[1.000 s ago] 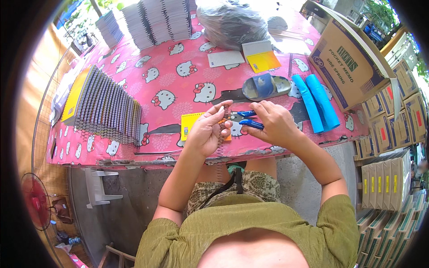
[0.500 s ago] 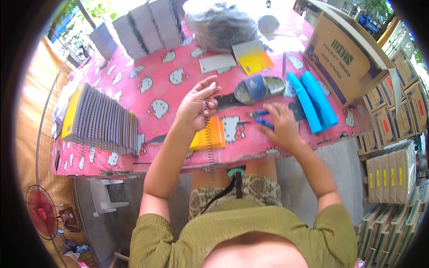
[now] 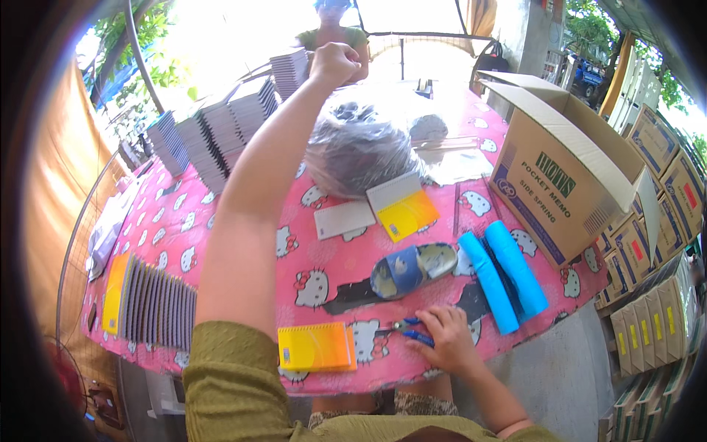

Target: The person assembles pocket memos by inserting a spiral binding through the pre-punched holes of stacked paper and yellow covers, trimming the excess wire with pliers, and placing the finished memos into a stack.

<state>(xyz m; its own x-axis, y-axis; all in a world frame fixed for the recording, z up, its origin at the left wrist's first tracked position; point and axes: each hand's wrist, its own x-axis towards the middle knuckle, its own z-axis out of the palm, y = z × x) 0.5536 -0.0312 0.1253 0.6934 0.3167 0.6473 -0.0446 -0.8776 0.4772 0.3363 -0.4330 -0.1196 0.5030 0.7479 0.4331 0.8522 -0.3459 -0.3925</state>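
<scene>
My left hand [image 3: 335,63] is stretched far forward and raised, above the back of the table. Its fingers are curled closed, and whatever they may hold is hidden. Near the front edge, my right hand [image 3: 446,342] rests with its fingers round the blue handles of small pliers [image 3: 417,335], jaws pointing left. Left of the pliers lies a short pile of yellow-orange notepads [image 3: 313,347]. A blue slide sandal [image 3: 412,271] sits just beyond the pliers. Behind the sandal are a white pad [image 3: 345,220] and an open yellow-and-white notepad [image 3: 402,208].
A grey plastic bag of dark material [image 3: 359,155] stands mid-table. Spiral notepads stand in a row [image 3: 155,302] at left; taller stacks [image 3: 210,140] are behind. Two blue rolls [image 3: 504,276] and an open carton [image 3: 556,162] occupy the right. A person [image 3: 331,33] is beyond the table.
My left hand has swung up and forward from above the notepads; the wire coil that hung from it no longer shows. The view has tilted up. My right hand still has the pliers.
</scene>
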